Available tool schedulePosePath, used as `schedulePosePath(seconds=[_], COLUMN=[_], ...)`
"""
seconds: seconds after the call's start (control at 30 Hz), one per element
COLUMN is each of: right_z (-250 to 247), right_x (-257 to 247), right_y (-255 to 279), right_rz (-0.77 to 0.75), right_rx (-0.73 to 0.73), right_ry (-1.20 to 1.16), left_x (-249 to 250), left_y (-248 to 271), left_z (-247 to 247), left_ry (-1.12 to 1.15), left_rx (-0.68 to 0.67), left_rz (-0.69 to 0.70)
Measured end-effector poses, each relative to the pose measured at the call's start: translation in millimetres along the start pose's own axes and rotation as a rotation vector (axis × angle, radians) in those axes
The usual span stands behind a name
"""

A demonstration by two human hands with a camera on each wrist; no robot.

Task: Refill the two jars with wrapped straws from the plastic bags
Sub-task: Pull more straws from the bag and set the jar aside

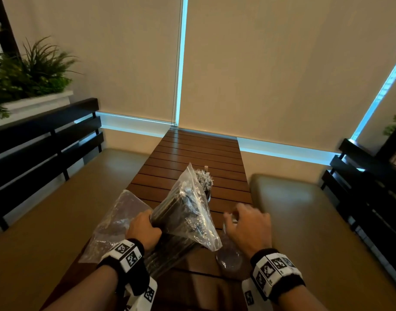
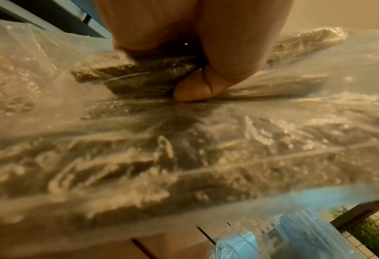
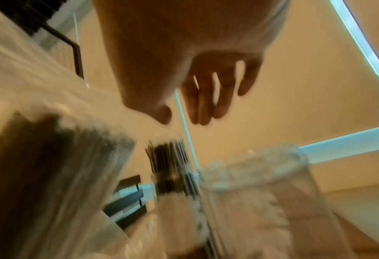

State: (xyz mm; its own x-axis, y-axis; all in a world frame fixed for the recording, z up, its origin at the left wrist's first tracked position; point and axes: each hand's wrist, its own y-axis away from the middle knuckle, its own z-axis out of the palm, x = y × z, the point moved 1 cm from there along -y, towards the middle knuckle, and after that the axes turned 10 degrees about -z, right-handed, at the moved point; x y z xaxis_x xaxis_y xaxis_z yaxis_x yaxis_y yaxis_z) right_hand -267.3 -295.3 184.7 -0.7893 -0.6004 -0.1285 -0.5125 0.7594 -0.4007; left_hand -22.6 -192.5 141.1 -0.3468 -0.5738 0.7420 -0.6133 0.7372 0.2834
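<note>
Left of the straw bag [image 1: 188,212], a flat plastic bag [image 1: 116,223] lay on the surface [image 1: 199,153]. Our left hand [image 1: 144,230] gripped the straw bag, tilted up. Beyond it, one jar [image 1: 205,182] already held straws; right of it, our right hand [image 1: 246,225] hovered spread, holding nothing, over the near jar [image 1: 229,257], seemingly unfilled

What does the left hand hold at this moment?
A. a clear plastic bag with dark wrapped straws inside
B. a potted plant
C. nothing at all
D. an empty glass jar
A: the left hand grips the plastic bag of straws, lifted over the wooden table.
</note>
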Motion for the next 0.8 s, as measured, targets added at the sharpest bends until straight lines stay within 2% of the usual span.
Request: schedulePosePath(seconds=[0.03,0.07,0.1,0.17,0.23,0.4,0.57,0.63,0.7,0.8], right_z=[-13.7,-27.2,-37.2,-48.1,-46.3,-32.8,-20.2,-17.8,-15.3,-12.5], right_x=[-7.5,-15.9,-24.5,-42.5,-51.1,-55.0,-70.2,-76.4,-81.9,-86.7], right_y=[-3.0,-7.3,-12.6,-23.2,-31.7,-35.9,-35.0,-36.1,-36.3,-33.9], right_rz=[-0.003,-0.005,-0.003,0.017,0.022,0.069,0.033,0.014,-0.001,-0.003], right_rx=[0.131,0.183,0.148,-0.078,-0.187,-0.234,-0.263,-0.250,-0.257,-0.312], right_ry=[-0.132,-0.298,-0.450,-0.626,-0.644,-0.677,-0.749,-0.786,-0.822,-0.886], left_x=[2.3,2.8,3.3,4.5,3.8,0.6,35.0,51.9,62.1,66.2], left_y=[4.6,6.7,9.6,14.6,16.3,19.6,24.8,26.2,24.5,19.9], left_z=[-1.3,-1.0,0.1,3.4,6.5,3.1,-14.5,-19.4,-20.8,-21.6], left_ry=[0.005,0.002,-0.004,-0.017,-0.007,-0.027,0.140,0.091,0.035,0.142], left_rx=[0.001,0.002,0.001,0.003,0.009,0.010,0.179,0.127,0.024,-0.066], left_rz=[0.008,0.016,0.023,0.038,0.046,0.057,0.232,0.250,0.186,0.090])
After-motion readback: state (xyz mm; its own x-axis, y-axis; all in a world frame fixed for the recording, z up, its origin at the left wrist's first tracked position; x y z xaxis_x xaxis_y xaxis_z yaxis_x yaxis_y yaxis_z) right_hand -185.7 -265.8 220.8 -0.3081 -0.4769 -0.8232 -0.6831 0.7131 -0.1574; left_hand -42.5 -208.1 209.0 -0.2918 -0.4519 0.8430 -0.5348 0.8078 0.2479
